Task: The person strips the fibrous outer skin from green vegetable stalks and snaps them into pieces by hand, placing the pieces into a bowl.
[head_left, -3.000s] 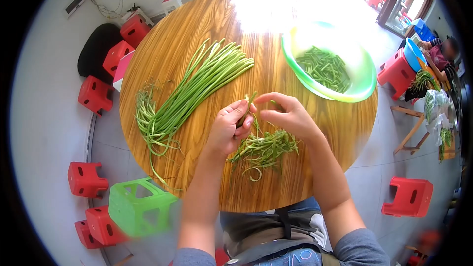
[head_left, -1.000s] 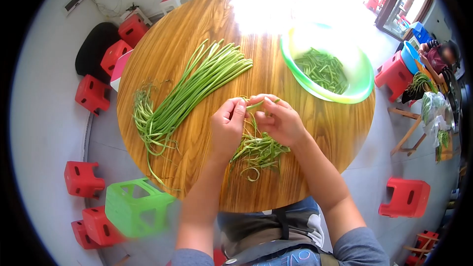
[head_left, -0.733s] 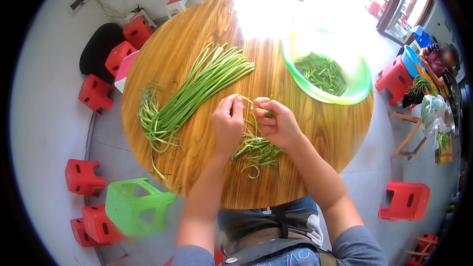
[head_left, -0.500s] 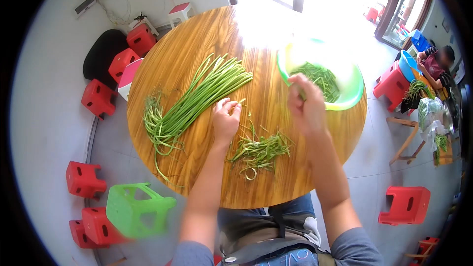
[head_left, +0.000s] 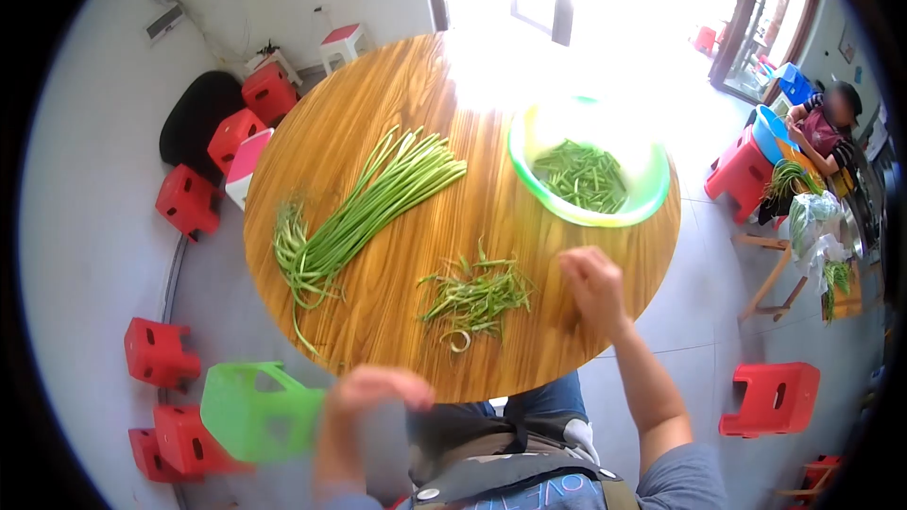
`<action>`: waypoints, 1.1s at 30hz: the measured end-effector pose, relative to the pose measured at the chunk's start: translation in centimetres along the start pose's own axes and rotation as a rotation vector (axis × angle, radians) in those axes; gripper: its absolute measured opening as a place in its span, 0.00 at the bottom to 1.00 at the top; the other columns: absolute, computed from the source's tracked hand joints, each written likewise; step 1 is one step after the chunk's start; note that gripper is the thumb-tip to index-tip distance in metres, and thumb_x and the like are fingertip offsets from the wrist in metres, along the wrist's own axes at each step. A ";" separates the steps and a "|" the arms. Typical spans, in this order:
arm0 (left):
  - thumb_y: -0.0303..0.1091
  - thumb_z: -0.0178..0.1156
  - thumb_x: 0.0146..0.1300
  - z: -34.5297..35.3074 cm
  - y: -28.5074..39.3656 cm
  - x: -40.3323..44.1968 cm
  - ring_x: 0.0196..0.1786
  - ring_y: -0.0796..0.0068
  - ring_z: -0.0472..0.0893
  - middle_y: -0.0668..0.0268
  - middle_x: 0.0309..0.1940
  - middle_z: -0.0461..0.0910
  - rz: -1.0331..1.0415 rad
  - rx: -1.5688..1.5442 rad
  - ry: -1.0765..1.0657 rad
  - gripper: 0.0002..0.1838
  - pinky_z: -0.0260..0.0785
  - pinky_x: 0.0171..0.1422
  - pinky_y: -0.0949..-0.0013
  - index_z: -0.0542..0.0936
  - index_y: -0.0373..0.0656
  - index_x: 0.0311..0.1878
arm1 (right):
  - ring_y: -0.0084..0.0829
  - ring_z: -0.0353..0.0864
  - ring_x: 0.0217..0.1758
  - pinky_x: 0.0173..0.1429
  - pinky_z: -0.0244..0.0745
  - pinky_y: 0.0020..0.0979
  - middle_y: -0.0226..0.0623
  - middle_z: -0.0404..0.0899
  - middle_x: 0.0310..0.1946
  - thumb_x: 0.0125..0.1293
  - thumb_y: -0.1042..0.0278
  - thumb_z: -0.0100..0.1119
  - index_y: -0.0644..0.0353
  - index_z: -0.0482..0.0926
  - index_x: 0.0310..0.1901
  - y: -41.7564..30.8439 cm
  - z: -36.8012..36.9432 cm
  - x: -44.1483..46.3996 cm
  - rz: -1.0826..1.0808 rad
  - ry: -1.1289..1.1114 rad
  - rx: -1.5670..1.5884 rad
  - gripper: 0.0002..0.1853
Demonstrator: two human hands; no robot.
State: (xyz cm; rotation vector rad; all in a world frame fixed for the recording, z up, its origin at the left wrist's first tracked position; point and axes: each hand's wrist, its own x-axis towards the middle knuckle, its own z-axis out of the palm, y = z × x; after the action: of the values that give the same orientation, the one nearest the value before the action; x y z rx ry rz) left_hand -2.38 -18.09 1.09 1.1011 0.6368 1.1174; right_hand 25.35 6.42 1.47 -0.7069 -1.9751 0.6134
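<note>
Strong daylight floods in through the doorway (head_left: 642, 5), blown out to white, and glares over the far edge of the worktop (head_left: 397, 274) and the far side of the basin (head_left: 605, 220). The left grip (head_left: 376, 390), at the near edge, is badly blurred. Wide-angle distortion curves the surroundings; black vignetting fills the corners.

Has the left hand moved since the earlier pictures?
Yes: judged against the table, the left hand has drawn back toward the person, from beside the long green stalks to the near edge.
</note>
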 end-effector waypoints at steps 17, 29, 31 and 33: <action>0.41 0.49 0.62 -2.0 -34.1 -20.4 0.35 0.54 0.78 0.50 0.33 0.79 -1.061 -0.389 1.509 0.18 0.72 0.40 0.53 0.77 0.33 0.31 | 0.42 0.79 0.33 0.36 0.73 0.32 0.45 0.79 0.31 0.60 0.72 0.57 0.67 0.78 0.36 2.5 2.1 -4.0 0.338 0.035 0.063 0.07; 0.43 0.50 0.63 -5.8 -32.6 -16.8 0.36 0.54 0.79 0.50 0.32 0.79 -0.983 -0.308 1.417 0.19 0.73 0.40 0.53 0.77 0.33 0.31 | 0.42 0.79 0.32 0.35 0.72 0.32 0.45 0.79 0.31 0.60 0.71 0.57 0.68 0.78 0.35 2.2 2.5 -3.9 0.345 0.069 0.028 0.08; 0.44 0.50 0.63 -5.8 -32.8 -16.9 0.36 0.54 0.79 0.49 0.32 0.79 -0.987 -0.309 1.423 0.20 0.73 0.40 0.53 0.77 0.33 0.31 | 0.42 0.79 0.31 0.35 0.72 0.32 0.45 0.79 0.31 0.60 0.71 0.57 0.68 0.78 0.35 2.5 2.7 -4.1 0.354 0.065 0.034 0.08; 0.44 0.50 0.63 -5.6 -32.9 -17.1 0.36 0.54 0.79 0.49 0.32 0.79 -0.995 -0.309 1.423 0.20 0.73 0.41 0.53 0.77 0.33 0.31 | 0.42 0.79 0.31 0.35 0.72 0.32 0.45 0.79 0.31 0.60 0.71 0.57 0.68 0.78 0.35 2.5 2.6 -4.1 0.360 0.071 0.038 0.08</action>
State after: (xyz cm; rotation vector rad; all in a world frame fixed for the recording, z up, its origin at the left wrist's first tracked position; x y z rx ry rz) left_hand -0.63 -33.11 -33.25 -0.5025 1.7618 0.8777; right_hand 25.35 5.07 -3.78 -1.0583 -1.7787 0.8248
